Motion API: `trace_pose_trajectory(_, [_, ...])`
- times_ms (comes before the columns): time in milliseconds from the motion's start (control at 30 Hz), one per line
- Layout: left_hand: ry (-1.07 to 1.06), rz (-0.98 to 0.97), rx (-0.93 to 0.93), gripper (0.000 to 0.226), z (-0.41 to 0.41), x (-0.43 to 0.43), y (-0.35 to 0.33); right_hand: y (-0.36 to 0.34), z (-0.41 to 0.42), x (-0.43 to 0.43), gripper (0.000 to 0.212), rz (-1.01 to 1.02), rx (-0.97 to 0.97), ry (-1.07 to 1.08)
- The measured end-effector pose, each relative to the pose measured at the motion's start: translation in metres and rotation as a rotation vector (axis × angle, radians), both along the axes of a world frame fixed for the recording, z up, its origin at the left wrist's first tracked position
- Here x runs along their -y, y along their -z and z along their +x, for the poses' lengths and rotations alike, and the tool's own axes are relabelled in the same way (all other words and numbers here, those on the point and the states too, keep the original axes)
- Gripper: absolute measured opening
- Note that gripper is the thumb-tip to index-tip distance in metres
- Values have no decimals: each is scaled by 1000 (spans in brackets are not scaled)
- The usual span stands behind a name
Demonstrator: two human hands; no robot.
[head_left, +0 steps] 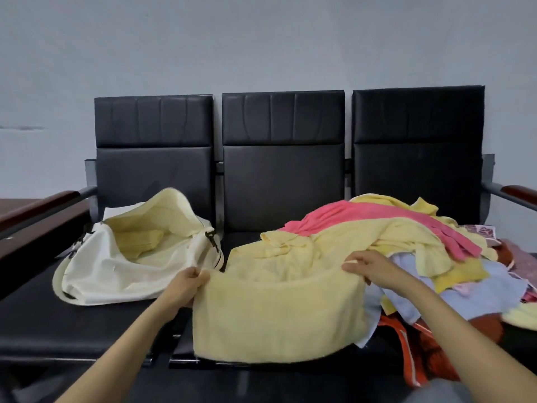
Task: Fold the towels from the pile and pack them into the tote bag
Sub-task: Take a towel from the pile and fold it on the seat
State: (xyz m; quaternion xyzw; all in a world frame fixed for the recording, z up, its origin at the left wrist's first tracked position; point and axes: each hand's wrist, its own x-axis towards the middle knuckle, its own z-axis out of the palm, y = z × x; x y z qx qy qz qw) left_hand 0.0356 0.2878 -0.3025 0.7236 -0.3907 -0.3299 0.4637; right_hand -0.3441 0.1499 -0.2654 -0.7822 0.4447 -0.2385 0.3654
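From the head camera, a black three-seat bench (pixel 72 324) stands against a plain grey wall (pixel 261 39), its three padded backrests (pixel 283 170) upright behind everything. The cream tote bag (pixel 96 274) lies slumped on the left seat with its mouth open toward the camera, and a folded towel (pixel 139 241) of pale yellow sits inside. On the right seat the pile (pixel 406 242) spreads wide. A pink towel (pixel 363 219) is draped across loose yellow ones, a pale blue cloth (pixel 465 289) lies lower down, and a red patterned cloth (pixel 421 350) spills over the front edge.

Between bag and pile, on the middle seat, the yellow towel (pixel 276 315) is lifted by its upper edge. The left hand (pixel 189 282) pinches one corner just beside the bag's near rim, and the right hand (pixel 369 269) grips the other corner, right against the pile. The towel's far part trails back into the heap, and its lower fold hangs to the seat's front edge.

A wooden left armrest (pixel 43 205) bounds the bag's side, and a right armrest (pixel 520 193) closes the far end beyond the pile. A bare strip of seat shows in front of the bag, and more bare seat behind the held towel below the middle backrest.
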Motion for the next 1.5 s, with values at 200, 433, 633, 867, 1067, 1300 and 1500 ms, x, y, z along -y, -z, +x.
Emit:
trace_pose_trajectory(200, [-46,167,155,28,-5,34,46,62,30,30,17,17,-268,88])
trace_pose_trajectory(433, [-62,205,366,20,13,63,74,78,50,52,15,-137,-375,209])
trace_pose_trajectory(633, [-41,256,422,16,16,76,81,92,58,58,15,-166,-443,236])
trace_pose_trajectory(867, [35,342,297,18,18,83,78,86,57,62,25,-82,-341,246])
trace_pose_trajectory(1067, [54,459,354,23,12,84,74,79,50,57,11,128,-97,228])
trace_pose_trajectory(1300, [36,161,-28,13,12,68,59,78,35,54,31,414,45,26])
trace_pose_trajectory(1500, [64,-128,-292,35,11,58,8,33,34,50,46,418,284,95])
